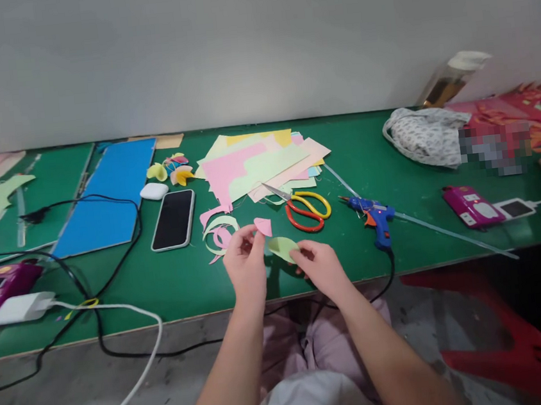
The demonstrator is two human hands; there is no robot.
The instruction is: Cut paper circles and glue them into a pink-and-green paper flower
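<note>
Between the thumb and fingers of my left hand (247,256) is a small pink paper piece (263,226). My right hand (319,263) pinches a rounded light green paper piece (284,249) by its right edge. The two pieces are held close to each other above the table's front part. Just beyond my hands lie scissors (304,210) with one red and one yellow handle, blades pointing to the back left. Curled paper offcuts (219,228) in pink and green lie behind my left hand. A stack of coloured paper (266,161) is farther back.
On the green table (357,155), a blue glue gun (373,212) with a long glue stick lies right. Left are a phone (174,220), a white case (154,191), folded paper shapes (177,168), a blue board (110,197) and cables. A patterned pouch (425,134) sits at right.
</note>
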